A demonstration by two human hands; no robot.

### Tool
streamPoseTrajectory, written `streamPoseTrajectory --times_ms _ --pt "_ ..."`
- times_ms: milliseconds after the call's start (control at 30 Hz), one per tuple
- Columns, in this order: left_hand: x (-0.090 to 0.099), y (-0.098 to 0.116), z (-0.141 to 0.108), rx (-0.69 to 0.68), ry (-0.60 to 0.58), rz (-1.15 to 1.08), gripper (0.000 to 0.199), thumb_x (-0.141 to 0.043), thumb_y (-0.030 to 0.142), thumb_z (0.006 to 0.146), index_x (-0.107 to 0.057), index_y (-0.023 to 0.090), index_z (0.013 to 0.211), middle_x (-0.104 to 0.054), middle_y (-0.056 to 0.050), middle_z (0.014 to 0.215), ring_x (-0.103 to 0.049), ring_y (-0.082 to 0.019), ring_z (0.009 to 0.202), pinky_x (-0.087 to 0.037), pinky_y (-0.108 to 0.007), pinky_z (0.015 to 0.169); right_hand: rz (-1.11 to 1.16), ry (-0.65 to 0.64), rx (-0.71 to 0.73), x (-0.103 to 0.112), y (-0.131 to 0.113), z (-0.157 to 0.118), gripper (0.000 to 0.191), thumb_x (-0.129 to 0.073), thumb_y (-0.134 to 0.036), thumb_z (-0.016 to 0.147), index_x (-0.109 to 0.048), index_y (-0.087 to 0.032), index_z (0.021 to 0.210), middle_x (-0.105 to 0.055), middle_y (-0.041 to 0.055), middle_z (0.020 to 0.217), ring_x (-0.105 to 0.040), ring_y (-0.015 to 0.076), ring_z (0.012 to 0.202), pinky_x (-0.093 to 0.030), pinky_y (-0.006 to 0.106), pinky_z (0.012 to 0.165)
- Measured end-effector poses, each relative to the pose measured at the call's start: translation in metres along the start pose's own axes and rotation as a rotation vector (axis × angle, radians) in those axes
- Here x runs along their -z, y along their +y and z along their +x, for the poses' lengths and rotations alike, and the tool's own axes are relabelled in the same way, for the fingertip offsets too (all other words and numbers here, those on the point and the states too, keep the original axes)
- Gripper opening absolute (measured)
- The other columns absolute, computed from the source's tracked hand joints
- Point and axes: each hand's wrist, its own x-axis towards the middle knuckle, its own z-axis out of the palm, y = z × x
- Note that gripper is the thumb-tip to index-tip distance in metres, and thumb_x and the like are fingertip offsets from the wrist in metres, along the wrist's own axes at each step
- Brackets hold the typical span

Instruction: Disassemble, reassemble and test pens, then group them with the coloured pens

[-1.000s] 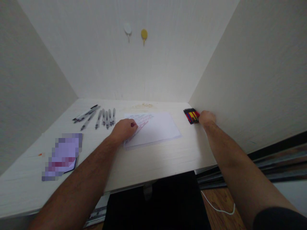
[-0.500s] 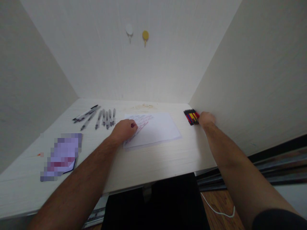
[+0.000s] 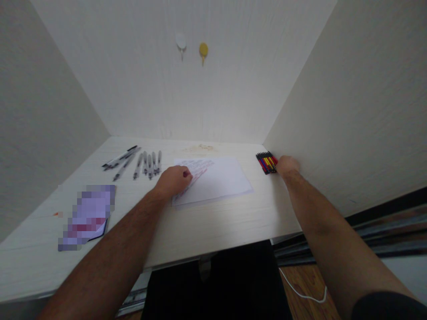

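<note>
My left hand rests on the left part of a white sheet of paper that bears reddish and grey handwriting. Its fingers are curled into a loose fist, and I see nothing held in them. At the right of the desk, my right hand is against the right end of a row of coloured pens with black ends. The pens lie side by side in red, blue and yellow. The back of that hand faces me, so its fingers are mostly hidden.
Several clear pens with dark tips lie left of the paper, near more pens in a slanted pile. A blurred-out purple flat item lies at the left. Walls enclose the desk; two hooks hang behind.
The view has shifted very slightly. Both hands, the paper and the pens keep the same places relative to each other.
</note>
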Motion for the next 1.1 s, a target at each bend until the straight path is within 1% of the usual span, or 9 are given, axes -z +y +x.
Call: streamPoseTrajectory --times_ms 133,233,367,433,533,633,833,933,1100 --pt "0.001 0.001 0.0 -0.007 -0.007 0.017 0.028 -0.048 0.036 0.081 -0.071 0.021 0.083 -0.074 -0.008 0.09 -0.064 -0.021 0.082 -0.043 -0.031 0.071 0.078 0.062 -0.028 0.002 -0.004 -0.003 0.03 -0.051 -0.016 0.085 -0.072 -0.005 0.105 -0.07 0.0261 0.105 -0.068 0.0342 0.1 -0.053 0.042 0.081" --pt "0.001 0.001 0.0 -0.009 -0.011 0.026 0.027 -0.049 0.035 0.081 -0.071 0.02 0.084 -0.074 -0.008 0.091 -0.064 -0.022 0.084 -0.043 -0.031 0.072 0.326 0.165 0.012 0.006 -0.027 -0.015 0.03 -0.051 -0.021 0.085 -0.074 -0.005 0.097 -0.071 0.0259 0.1 -0.069 0.0354 0.097 -0.052 0.043 0.081" --pt "0.001 0.001 0.0 -0.002 -0.029 0.021 0.026 -0.052 0.036 0.081 -0.072 0.021 0.088 -0.074 -0.007 0.097 -0.065 -0.021 0.088 -0.045 -0.03 0.075 0.645 0.137 0.135 0.006 -0.088 -0.042 0.023 -0.056 -0.025 0.081 -0.075 -0.013 0.087 -0.075 0.0135 0.091 -0.07 0.0234 0.09 -0.05 0.031 0.082" --pt "0.001 0.0 0.0 -0.002 -0.042 0.014 0.026 -0.053 0.036 0.081 -0.073 0.022 0.092 -0.074 -0.008 0.099 -0.065 -0.021 0.09 -0.045 -0.03 0.077 0.742 0.101 0.156 0.005 -0.124 -0.058 0.021 -0.058 -0.03 0.08 -0.074 -0.017 0.083 -0.075 0.0063 0.081 -0.069 0.0173 0.079 -0.051 0.026 0.074" --pt "0.0 -0.003 0.001 -0.004 -0.045 0.01 0.027 -0.057 0.036 0.079 -0.074 0.021 0.095 -0.073 -0.009 0.103 -0.065 -0.022 0.093 -0.046 -0.03 0.079 1.039 -0.016 0.205 0.008 -0.17 -0.079 0.015 -0.063 -0.028 0.074 -0.073 -0.017 0.077 -0.073 0.0036 0.075 -0.066 0.0152 0.071 -0.049 0.025 0.07" --pt "-0.001 -0.004 0.001 -0.008 -0.038 0.003 0.029 -0.059 0.034 0.077 -0.075 0.02 0.097 -0.072 -0.01 0.103 -0.065 -0.023 0.093 -0.048 -0.032 0.081 1.1 -0.027 0.296 0.011 -0.197 -0.099 0.013 -0.063 -0.027 0.073 -0.072 -0.018 0.072 -0.072 0.0026 0.074 -0.065 0.0148 0.072 -0.048 0.025 0.071" --pt "0.0 0.002 -0.008 -0.014 -0.032 0.015 0.027 -0.06 0.029 0.078 -0.075 0.02 0.098 -0.072 -0.008 0.101 -0.063 -0.021 0.093 -0.048 -0.031 0.084 0.945 0.06 0.494 0.007 -0.196 -0.133 0.02 -0.057 -0.027 0.082 -0.074 -0.018 0.083 -0.075 0.0046 0.082 -0.066 0.0163 0.076 -0.046 0.027 0.072" --pt "-0.004 0.001 -0.008 -0.007 -0.027 0.006 0.025 -0.061 0.028 0.078 -0.075 0.019 0.098 -0.072 -0.008 0.102 -0.063 -0.02 0.093 -0.048 -0.03 0.083 0.83 0.108 0.605 0.002 -0.192 -0.135 0.021 -0.057 -0.03 0.084 -0.074 -0.019 0.086 -0.075 0.0056 0.086 -0.066 0.0182 0.079 -0.045 0.029 0.075" --pt "-0.008 -0.002 -0.009 0.006 -0.013 -0.018 0.023 -0.064 0.03 0.078 -0.074 0.019 0.096 -0.071 -0.009 0.1 -0.062 -0.019 0.089 -0.048 -0.031 0.08 0.741 0.133 0.679 0.001 -0.194 -0.135 0.023 -0.054 -0.031 0.087 -0.074 -0.019 0.088 -0.075 0.0067 0.087 -0.065 0.0194 0.078 -0.044 0.03 0.074"
